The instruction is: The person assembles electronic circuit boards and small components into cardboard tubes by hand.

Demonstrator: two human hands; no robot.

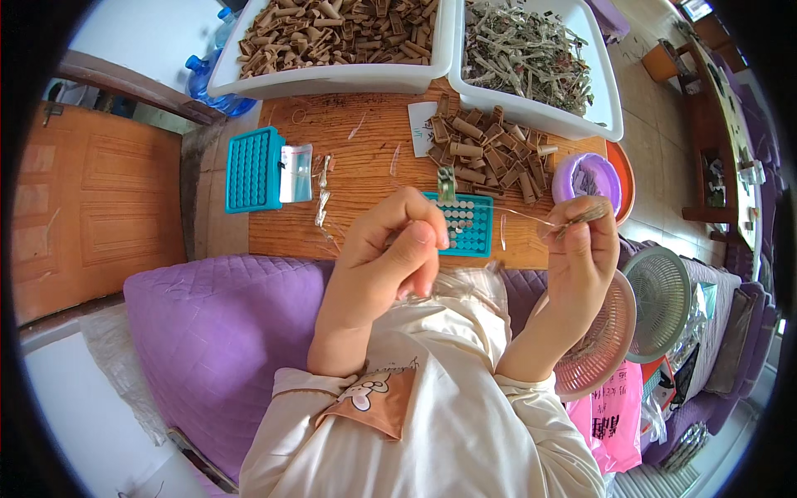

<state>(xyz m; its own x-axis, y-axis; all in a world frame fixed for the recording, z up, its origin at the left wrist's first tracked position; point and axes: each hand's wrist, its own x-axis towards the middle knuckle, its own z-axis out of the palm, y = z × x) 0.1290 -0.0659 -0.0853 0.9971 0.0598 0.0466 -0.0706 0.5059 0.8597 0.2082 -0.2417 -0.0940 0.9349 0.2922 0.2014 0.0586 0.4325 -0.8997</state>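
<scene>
My left hand [386, 261] is curled, its fingertips pinched together just in front of a teal grid tray [473, 236] that lies on the wooden table [357, 158]. What the fingers pinch is hidden. My right hand [581, 249] holds a thin, flat grey-brown strip [581, 217] between thumb and fingers; a fine wire or thread runs from it toward the left. A small metal clip [447, 184] stands at the teal tray's far edge. A pile of brown tube-like pieces [490, 153] lies just beyond.
Two white bins stand at the back: one [332, 79] with brown pieces, one [610, 124] with grey-green strips. A second teal tray [253, 168] and small clear bags [295, 173] lie at the left. A purple cup [585, 176], pink basket [602, 349] and green basket [660, 303] are at the right.
</scene>
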